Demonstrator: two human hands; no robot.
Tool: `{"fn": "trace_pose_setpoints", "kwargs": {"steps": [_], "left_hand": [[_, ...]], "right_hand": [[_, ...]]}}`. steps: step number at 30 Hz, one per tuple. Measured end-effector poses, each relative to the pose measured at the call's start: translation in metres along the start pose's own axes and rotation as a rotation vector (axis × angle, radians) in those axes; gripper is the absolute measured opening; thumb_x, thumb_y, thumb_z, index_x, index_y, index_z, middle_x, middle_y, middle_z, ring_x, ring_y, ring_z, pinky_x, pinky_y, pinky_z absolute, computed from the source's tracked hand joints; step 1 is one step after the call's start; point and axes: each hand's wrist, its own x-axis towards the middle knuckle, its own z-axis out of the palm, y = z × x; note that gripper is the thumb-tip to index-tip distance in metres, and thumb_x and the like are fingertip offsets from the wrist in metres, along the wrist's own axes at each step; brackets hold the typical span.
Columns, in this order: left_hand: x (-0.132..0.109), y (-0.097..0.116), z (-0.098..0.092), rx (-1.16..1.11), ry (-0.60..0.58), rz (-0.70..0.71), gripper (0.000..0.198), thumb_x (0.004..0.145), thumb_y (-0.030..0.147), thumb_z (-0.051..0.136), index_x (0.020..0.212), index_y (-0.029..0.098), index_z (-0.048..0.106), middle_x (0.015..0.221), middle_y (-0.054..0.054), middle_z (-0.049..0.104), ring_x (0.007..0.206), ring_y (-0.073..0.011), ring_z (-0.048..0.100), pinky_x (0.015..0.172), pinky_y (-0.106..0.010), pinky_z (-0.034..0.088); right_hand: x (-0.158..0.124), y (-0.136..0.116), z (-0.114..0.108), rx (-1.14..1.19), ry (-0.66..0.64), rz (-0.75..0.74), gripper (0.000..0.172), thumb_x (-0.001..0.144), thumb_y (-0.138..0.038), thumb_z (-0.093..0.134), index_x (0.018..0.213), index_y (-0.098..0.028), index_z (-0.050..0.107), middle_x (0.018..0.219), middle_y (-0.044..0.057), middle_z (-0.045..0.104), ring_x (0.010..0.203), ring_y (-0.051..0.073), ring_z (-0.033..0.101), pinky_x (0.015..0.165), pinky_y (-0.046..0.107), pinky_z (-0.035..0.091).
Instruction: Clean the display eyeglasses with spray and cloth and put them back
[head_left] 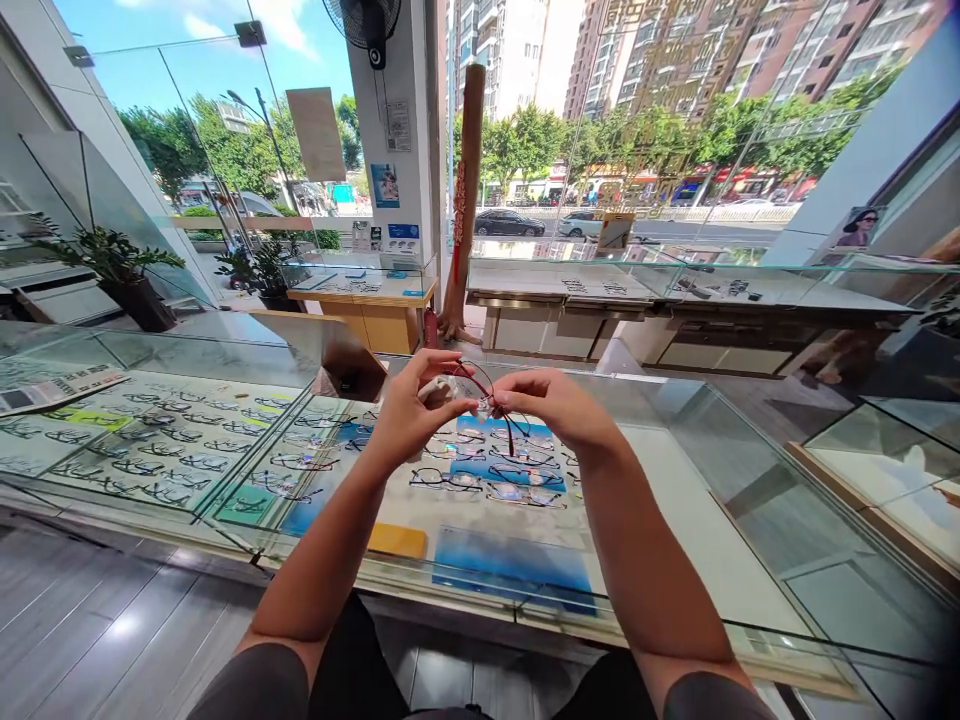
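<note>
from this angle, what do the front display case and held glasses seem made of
Front display case: mostly clear, glossy glass, apparently; the contents show through its top. Held glasses: slim reddish frame, perhaps plastic or coated metal; its even colour fits either.

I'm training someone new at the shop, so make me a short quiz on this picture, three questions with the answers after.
1. True or false: the red-framed glasses are lying inside the display case.
2. What is mounted high on the pillar?
A) a clock
B) a fan
C) a row of hooks
3. Fill the gap: what looks like a white cloth is in the person's ___ hand.

Key:
1. False; the left hand and right hand hold them above it.
2. B
3. left
</note>
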Motion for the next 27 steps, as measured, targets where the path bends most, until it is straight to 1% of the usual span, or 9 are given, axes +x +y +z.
{"fn": "trace_pose_setpoints", "kwargs": {"steps": [3,6,9,11,13,15,20,24,27], "left_hand": [[-0.023,-0.002,-0.009,0.030,0.055,-0.038,0.058,0.083,0.036,0.095,0.132,0.024,0.067,0.125,-0.013,0.081,0.120,-0.0258,0.078,0.093,-0.034,0.063],[-0.049,0.003,-0.010,0.124,0.233,-0.079,0.054,0.084,0.035,0.092,0.132,0.024,0.068,0.124,-0.011,0.079,0.119,-0.0245,0.076,0.091,-0.032,0.060],[-0.080,0.010,-0.003,0.214,0.402,-0.142,0.025,0.093,0.038,0.083,0.111,0.022,0.075,0.094,-0.003,0.076,0.078,-0.0147,0.069,0.066,-0.023,0.050],[-0.099,0.014,0.005,0.198,0.357,-0.210,0.023,0.098,0.043,0.077,0.093,0.021,0.076,0.070,0.002,0.064,0.056,-0.0105,0.050,0.053,-0.024,0.035],[-0.116,0.016,0.012,0.136,0.273,-0.292,0.029,0.098,0.048,0.076,0.090,0.020,0.078,0.063,0.003,0.059,0.054,-0.0106,0.044,0.051,-0.025,0.030],[-0.127,0.017,0.017,0.069,0.231,-0.379,0.033,0.095,0.052,0.077,0.094,0.019,0.082,0.064,0.002,0.060,0.055,-0.0112,0.044,0.052,-0.026,0.029],[-0.139,0.019,0.015,-0.088,0.202,-0.586,0.046,0.085,0.059,0.084,0.094,0.014,0.084,0.064,0.001,0.060,0.059,-0.0109,0.046,0.056,-0.025,0.034],[-0.144,0.019,0.013,-0.131,0.204,-0.667,0.049,0.077,0.059,0.089,0.092,0.014,0.082,0.064,0.002,0.058,0.060,-0.0108,0.045,0.058,-0.025,0.035],[-0.145,0.016,0.011,-0.147,0.231,-0.692,0.050,0.073,0.060,0.091,0.090,0.014,0.079,0.065,0.002,0.059,0.061,-0.0112,0.046,0.059,-0.025,0.036]], "right_hand": [[-0.004,0.007,0.020,-0.037,0.002,-0.022,0.036,0.088,-0.056,0.083,0.088,-0.021,0.084,0.083,0.004,0.081,0.078,0.018,0.071,0.078,0.036,0.058],[-0.012,0.013,0.041,-0.124,0.088,-0.074,0.038,0.091,-0.058,0.080,0.089,-0.020,0.083,0.088,0.005,0.081,0.080,0.019,0.071,0.080,0.037,0.057],[-0.025,0.020,0.064,-0.177,0.230,-0.144,0.034,0.094,-0.054,0.079,0.090,-0.020,0.083,0.096,0.007,0.084,0.088,0.022,0.074,0.085,0.039,0.058],[-0.037,0.028,0.084,-0.190,0.330,-0.181,0.029,0.097,-0.049,0.077,0.091,-0.021,0.083,0.101,0.008,0.085,0.094,0.024,0.077,0.088,0.041,0.060],[-0.050,0.037,0.106,-0.231,0.413,-0.220,0.025,0.100,-0.044,0.074,0.092,-0.023,0.083,0.107,0.009,0.085,0.101,0.026,0.079,0.093,0.043,0.061],[-0.063,0.047,0.126,-0.308,0.517,-0.276,0.020,0.102,-0.040,0.073,0.094,-0.024,0.083,0.109,0.010,0.085,0.107,0.027,0.079,0.100,0.046,0.061],[-0.082,0.070,0.157,-0.511,0.660,-0.404,0.014,0.104,-0.029,0.071,0.103,-0.022,0.084,0.112,0.011,0.085,0.105,0.027,0.082,0.096,0.043,0.065],[-0.084,0.080,0.170,-0.603,0.699,-0.463,0.013,0.104,-0.024,0.071,0.109,-0.021,0.083,0.115,0.013,0.085,0.108,0.028,0.082,0.098,0.044,0.066],[-0.086,0.081,0.178,-0.588,0.664,-0.471,0.018,0.105,-0.021,0.068,0.118,-0.021,0.080,0.119,0.013,0.084,0.112,0.027,0.081,0.100,0.045,0.065]]}}
